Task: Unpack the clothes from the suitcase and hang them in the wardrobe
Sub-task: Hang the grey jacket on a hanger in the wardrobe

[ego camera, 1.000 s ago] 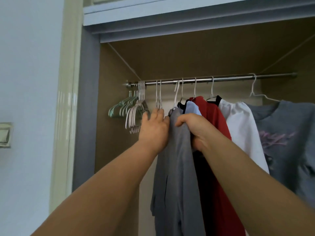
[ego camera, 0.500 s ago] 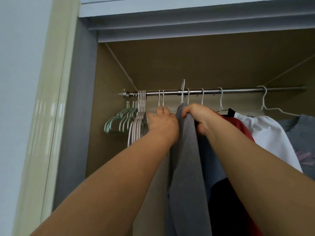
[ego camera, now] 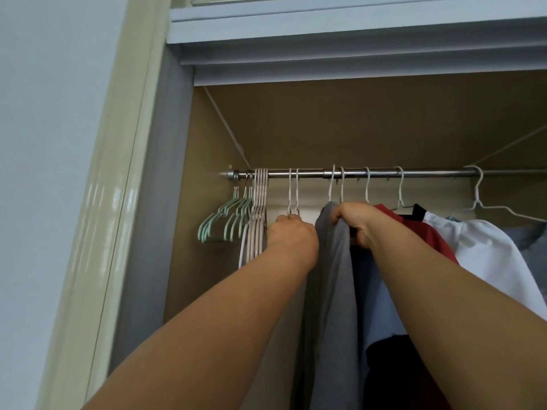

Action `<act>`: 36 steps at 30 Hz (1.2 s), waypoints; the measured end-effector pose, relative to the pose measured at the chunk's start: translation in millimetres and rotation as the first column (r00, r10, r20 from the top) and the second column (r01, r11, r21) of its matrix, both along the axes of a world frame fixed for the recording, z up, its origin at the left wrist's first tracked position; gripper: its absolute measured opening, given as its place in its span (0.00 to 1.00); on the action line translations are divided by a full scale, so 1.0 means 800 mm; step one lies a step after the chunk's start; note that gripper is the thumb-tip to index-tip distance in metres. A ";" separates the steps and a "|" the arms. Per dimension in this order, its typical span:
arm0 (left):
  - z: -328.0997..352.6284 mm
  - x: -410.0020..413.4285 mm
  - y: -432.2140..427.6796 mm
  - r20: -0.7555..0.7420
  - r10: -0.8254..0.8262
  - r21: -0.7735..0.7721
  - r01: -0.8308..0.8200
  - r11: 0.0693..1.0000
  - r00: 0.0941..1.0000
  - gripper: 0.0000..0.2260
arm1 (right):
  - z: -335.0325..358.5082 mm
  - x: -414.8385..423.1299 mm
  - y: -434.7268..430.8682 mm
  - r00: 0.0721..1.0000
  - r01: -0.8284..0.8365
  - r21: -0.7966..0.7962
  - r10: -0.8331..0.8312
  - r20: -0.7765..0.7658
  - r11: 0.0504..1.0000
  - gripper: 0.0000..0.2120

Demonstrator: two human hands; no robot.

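A grey garment (ego camera: 334,276) hangs edge-on from a white hanger whose hook (ego camera: 331,184) sits over the steel rail (ego camera: 429,173). My right hand (ego camera: 356,224) is shut on the garment's top, just below the rail. My left hand (ego camera: 291,233) is pressed against the garment's left side with curled fingers, right under two bare white hangers (ego camera: 293,190). Its fingertips are hidden, so its grip is unclear. The suitcase is out of view.
Right of the grey garment hang light blue (ego camera: 381,306), red (ego camera: 423,232), white (ego camera: 488,255) and grey-blue (ego camera: 529,238) clothes. Several green hangers (ego camera: 225,223) and pink hangers (ego camera: 257,220) bunch at the rail's left end by the wardrobe side wall (ego camera: 165,202).
Both hands have lifted the grey garment up to the rail, and its hanger hook now sits over the rail. My view has tilted upward.
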State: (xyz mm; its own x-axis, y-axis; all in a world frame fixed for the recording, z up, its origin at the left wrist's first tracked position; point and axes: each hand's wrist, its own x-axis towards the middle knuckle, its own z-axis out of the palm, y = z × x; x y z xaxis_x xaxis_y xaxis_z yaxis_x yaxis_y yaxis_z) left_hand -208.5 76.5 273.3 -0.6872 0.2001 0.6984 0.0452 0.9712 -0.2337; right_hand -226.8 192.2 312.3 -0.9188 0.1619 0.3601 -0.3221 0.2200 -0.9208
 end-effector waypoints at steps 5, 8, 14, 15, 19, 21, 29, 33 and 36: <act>-0.006 -0.001 0.001 0.032 -0.008 0.004 0.008 1.000 0.999 0.20 | -0.013 -0.009 0.006 0.992 0.125 0.019 -0.124 -0.013 0.992 0.12; -0.013 0.001 0.006 0.014 0.001 0.013 -0.001 1.000 1.000 0.26 | -0.016 -0.001 0.005 0.882 0.470 0.414 -0.402 -0.246 0.779 0.19; -0.038 0.023 0.004 -0.026 -0.008 0.051 0.009 0.999 1.000 0.30 | -0.050 0.048 -0.019 0.598 0.774 0.500 -0.191 -0.778 0.387 0.15; -0.044 0.027 0.002 -0.023 -0.002 0.062 0.004 0.998 1.000 0.29 | -0.059 0.052 -0.021 0.597 0.757 0.483 -0.167 -0.784 0.440 0.14; -0.088 0.057 -0.008 -0.013 0.074 0.126 -0.072 0.989 0.997 0.28 | -0.115 0.073 -0.018 0.756 0.434 0.399 -0.085 -0.649 0.808 0.11; -0.121 0.085 -0.012 0.023 0.118 0.164 -0.120 0.979 0.993 0.28 | -0.155 0.082 -0.016 0.841 0.270 0.398 -0.013 -0.541 0.877 0.11; -0.303 0.198 -0.054 0.297 0.302 0.250 -0.379 0.891 0.906 0.28 | -0.351 0.148 -0.062 0.936 -0.052 0.524 0.225 -0.272 0.850 0.12; -0.388 0.269 -0.092 0.431 0.418 0.239 -0.548 0.802 0.800 0.27 | -0.429 0.205 -0.100 0.924 -0.295 0.566 0.380 -0.035 0.770 0.12; -0.433 0.323 -0.122 0.520 0.470 0.221 -0.645 0.732 0.713 0.27 | -0.470 0.245 -0.136 0.872 -0.439 0.565 0.482 0.082 0.699 0.12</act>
State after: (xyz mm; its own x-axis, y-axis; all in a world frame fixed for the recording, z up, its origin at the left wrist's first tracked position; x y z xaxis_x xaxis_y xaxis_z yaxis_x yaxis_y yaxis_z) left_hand 49.9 -21.3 -73.3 -0.8121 -0.5211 0.2626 -0.5291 0.8474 0.0454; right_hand -30.5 83.5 -64.0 -0.7954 -0.5200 0.3114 -0.5752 0.4856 -0.6583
